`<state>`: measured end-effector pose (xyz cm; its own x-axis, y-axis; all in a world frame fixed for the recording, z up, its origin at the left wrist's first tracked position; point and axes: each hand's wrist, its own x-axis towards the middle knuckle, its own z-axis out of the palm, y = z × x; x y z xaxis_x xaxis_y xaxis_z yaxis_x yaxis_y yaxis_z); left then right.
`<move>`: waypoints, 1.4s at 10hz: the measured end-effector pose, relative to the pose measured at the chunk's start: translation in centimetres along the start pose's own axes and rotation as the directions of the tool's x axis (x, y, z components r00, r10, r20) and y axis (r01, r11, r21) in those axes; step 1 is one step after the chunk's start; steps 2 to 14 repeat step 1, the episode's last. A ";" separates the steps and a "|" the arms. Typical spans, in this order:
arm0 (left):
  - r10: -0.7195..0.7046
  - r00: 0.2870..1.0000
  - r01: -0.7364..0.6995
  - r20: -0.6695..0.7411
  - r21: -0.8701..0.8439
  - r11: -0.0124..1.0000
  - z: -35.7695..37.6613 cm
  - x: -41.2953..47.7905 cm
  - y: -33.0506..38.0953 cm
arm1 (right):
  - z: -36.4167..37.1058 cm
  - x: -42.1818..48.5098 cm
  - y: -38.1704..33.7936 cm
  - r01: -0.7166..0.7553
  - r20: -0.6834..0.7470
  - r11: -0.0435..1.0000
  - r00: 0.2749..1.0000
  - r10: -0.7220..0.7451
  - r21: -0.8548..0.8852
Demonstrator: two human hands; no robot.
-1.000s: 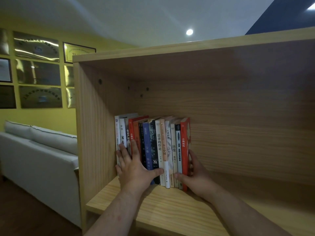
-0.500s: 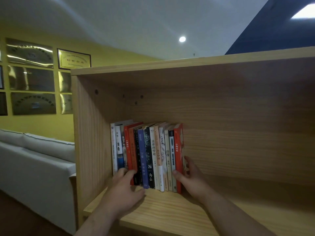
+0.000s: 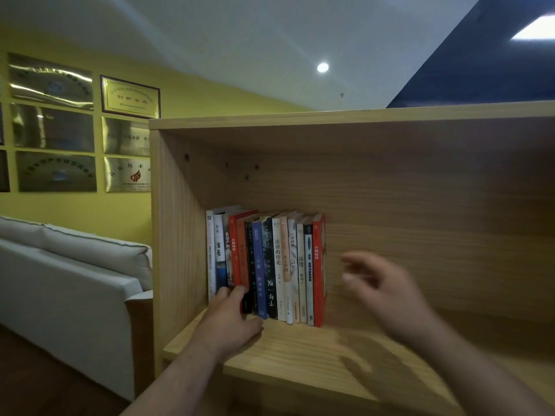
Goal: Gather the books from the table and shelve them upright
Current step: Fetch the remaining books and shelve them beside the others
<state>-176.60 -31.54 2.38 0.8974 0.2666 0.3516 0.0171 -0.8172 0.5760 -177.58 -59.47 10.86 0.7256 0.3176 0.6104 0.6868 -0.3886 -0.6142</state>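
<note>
The row of upright paperback books [image 3: 265, 265] sits snug in the back-left corner of the pale wooden shelf [image 3: 300, 349]. Left hand [image 3: 231, 319] is pressed against the lower spines, fingers [image 3: 237, 292] together on the red ones. Right hand [image 3: 387, 292] hangs clear of the red end book, blurred, fingers loosely apart. I'd nudge spines flush with the left, then steady the right end so nothing tips.

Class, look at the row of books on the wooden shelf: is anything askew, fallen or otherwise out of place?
Nothing stands out. The row of books stands upright, packed together toward the shelf's left wall. The left hand touches the lower spines; the blurred right hand is off the red end book.
</note>
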 end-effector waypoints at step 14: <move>-0.013 1.000 0.013 -0.001 -0.001 1.000 0.3 0.2 -0.2 | -7.5 -4.5 -6.4 0.265 -0.219 0.962 0.945 -0.244 0.071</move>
